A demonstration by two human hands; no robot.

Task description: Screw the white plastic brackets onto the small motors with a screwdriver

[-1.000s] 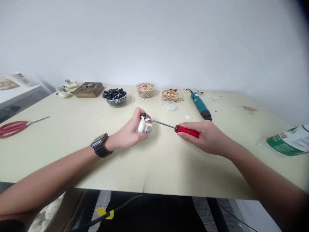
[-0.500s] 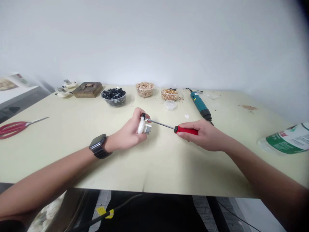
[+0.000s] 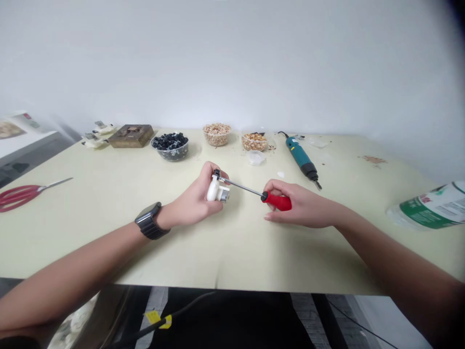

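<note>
Apparently mid-turning: left hand [image 3: 196,199], fingers clamped on white part [image 3: 212,192]; right hand [image 3: 305,206], fingers loosely round screwdriver [image 3: 278,201], tip toward 10 o'clock. Next twist likely needs firmer grip.

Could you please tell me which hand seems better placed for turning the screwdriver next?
Probably the right hand: it is loosely around the screwdriver's red handle, while the left hand is occupied holding the white part at the tool's tip.

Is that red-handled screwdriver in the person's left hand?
No, the screwdriver's handle sits in the right hand; the left hand grips a white part.
</note>
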